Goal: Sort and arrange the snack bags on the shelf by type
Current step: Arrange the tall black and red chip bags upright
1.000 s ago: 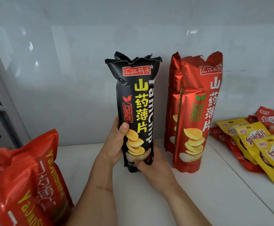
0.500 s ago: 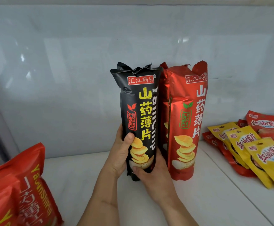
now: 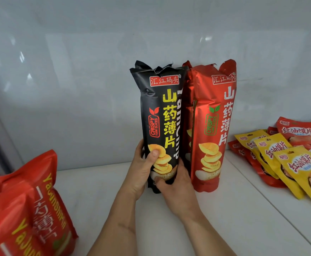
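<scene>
Both hands held the black yam-crisp bag (image 3: 160,115) upright near its base. The left hand (image 3: 141,174) wrapped its left side with the thumb pressed on the printed crisps, and the right hand (image 3: 177,189) cupped the lower right corner, so each grip was closed around that one bag. The bag's bottom seemed to rest on the white shelf (image 3: 225,218), though the hands hid the contact. It stood just beside the red yam-crisp bags (image 3: 212,126), its right edge touching or overlapping the nearest of them; at least two red ones stood there, one behind the other, against the back wall (image 3: 77,89).

As a judgement, the sorting looked partly done. The tall upright bags formed the start of a row in the middle of the shelf, and the black bag appeared to be in the act of joining it, not yet let go. To the right, a spread of flat yellow snack pouches (image 3: 273,150) lay overlapping on top of red snack pouches (image 3: 299,132), the two colours mixed in one loose heap rather than separated. At the lower left, more red yam-crisp bags (image 3: 27,209) lay tumbled in a pile, well apart from the standing row. Those, and the mixed pouches, seemed to be what was left to arrange.
</scene>
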A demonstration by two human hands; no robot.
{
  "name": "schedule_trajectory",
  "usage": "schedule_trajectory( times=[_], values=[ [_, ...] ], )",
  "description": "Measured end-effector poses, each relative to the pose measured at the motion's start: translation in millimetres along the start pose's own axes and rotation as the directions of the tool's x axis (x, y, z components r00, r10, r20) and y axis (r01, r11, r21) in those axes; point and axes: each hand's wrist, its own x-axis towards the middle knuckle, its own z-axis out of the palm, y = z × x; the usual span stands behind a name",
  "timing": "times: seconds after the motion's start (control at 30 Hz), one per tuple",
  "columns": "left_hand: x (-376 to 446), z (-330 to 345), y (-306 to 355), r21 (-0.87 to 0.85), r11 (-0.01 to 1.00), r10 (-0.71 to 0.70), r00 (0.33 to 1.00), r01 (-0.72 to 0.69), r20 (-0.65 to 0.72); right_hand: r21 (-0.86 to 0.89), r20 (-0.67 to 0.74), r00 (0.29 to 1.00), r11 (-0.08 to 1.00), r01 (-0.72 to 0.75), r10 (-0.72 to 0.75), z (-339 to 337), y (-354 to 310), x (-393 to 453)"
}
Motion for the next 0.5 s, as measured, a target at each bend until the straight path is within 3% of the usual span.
schedule_trajectory(
  times=[0.17, 0.33, 0.43, 0.5],
  values=[
    [-16.4, -4.1, -0.5, 0.062, 0.995, -0.079, 0.994, 0.084, -0.073, -0.048, 0.006, 1.0, 0.998, -0.028, 0.028, -3.3, -5.0, -5.4],
    [-42.7, 1.3, 24.8, 0.325, 0.942, -0.018, 0.979, 0.085, -0.202, -0.171, 0.012, 0.999, 0.984, -0.043, 0.046, -10.9, -9.0, -21.1],
    [-61.3, 4.4, 34.0, 0.519, 0.853, 0.1, 0.955, 0.062, -0.279, -0.302, 0.002, 0.998, 0.951, -0.062, 0.065, -19.1, -12.8, -32.0],
    [-76.1, 4.5, 34.4, 0.69, 0.721, 0.194, 0.934, 0.071, -0.299, -0.439, 0.037, 0.999, 0.899, -0.002, 0.021, -27.2, -17.3, -40.3]
  ],
)
